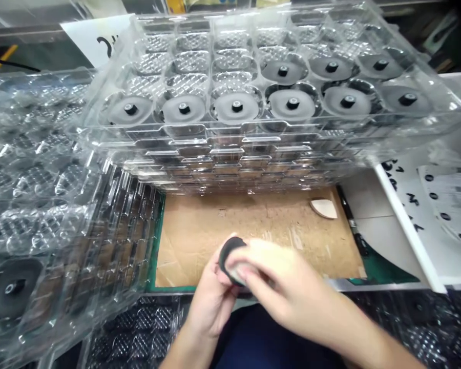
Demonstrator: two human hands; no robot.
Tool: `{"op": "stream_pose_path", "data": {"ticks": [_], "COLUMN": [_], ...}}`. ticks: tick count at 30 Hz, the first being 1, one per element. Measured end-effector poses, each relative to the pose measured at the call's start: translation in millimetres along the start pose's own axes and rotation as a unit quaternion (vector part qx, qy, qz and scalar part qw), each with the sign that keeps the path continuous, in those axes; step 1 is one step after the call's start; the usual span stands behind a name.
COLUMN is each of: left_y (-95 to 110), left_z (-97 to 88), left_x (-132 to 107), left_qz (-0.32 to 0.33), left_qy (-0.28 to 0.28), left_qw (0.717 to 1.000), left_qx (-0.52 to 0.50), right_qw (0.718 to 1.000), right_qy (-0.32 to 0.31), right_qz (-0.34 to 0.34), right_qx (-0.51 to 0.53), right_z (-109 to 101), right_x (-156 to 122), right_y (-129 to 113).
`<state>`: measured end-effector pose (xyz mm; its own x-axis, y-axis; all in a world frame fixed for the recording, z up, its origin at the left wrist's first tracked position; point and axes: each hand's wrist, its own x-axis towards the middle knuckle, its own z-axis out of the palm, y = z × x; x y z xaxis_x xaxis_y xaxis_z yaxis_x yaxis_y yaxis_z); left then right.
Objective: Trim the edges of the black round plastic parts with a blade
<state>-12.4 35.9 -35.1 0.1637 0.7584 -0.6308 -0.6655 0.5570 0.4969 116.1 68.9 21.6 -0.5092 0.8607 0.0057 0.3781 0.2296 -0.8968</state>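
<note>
Near the front edge of the cardboard, my left hand [212, 300] is closed around a dark round part [226, 251] and holds it tilted on edge. My right hand [276, 277] reaches over it from the right, with fingers bent and pressed against the part's face. Something pale shows under those fingertips; blur and the fingers hide what it is. Beyond my hands, a stack of clear plastic trays [249, 128] carries grey discs, each with a short black post, such as one grey disc [236, 108] in the front row.
Another stack of clear trays [61, 205] rises at the left, with a dark part [13, 289] in its near corner. A pale wedge-shaped piece [324, 208] lies on the cardboard [230, 215]. A black pen [352, 225] lies along its right edge, beside a white partition [409, 230] and printed papers [451, 197].
</note>
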Motion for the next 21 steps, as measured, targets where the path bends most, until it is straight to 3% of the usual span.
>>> {"op": "stream_pose_path", "data": {"ticks": [3,4,7,8,12,13,15,17,19,21], "left_y": [2,3,4,3,-2,-2,-1,0,-1,-3], "left_z": [4.2,5.1,6.4,6.9,11.4,12.7,14.9,17.6,21.9,28.0], "left_x": [-5,-7,-13,-14,-21,-24,-29,-34,-38,-41], "left_qz": [-0.004,0.000,0.007,0.004,-0.012,-0.014,-0.019,-0.025,-0.024,-0.018], "left_qy": [-0.030,-0.036,-0.034,-0.033,-0.057,-0.058,-0.053,-0.060,-0.077,-0.083], "left_qw": [0.999,0.999,0.999,0.999,0.998,0.997,0.998,0.998,0.997,0.996], "left_qx": [0.019,0.026,0.025,0.022,0.039,0.043,0.038,0.019,0.004,0.006], "right_qw": [0.992,0.993,0.999,1.000,0.990,0.989,0.994,0.999,0.999,0.990], "right_qy": [0.113,0.109,0.005,-0.004,0.128,0.132,0.074,0.020,0.028,0.086], "right_qz": [-0.042,-0.050,-0.020,-0.007,-0.047,-0.066,-0.075,-0.038,0.010,0.021], "right_qx": [-0.028,-0.019,0.028,0.028,-0.030,-0.027,0.002,0.012,-0.031,-0.112], "right_z": [2,3,0,-1,1,0,-4,-12,-20,-24], "right_x": [-8,-12,-23,-24,-24,-27,-38,-55,-68,-73], "right_y": [-1,-2,-6,-7,-11,-13,-15,-17,-17,-18]}}
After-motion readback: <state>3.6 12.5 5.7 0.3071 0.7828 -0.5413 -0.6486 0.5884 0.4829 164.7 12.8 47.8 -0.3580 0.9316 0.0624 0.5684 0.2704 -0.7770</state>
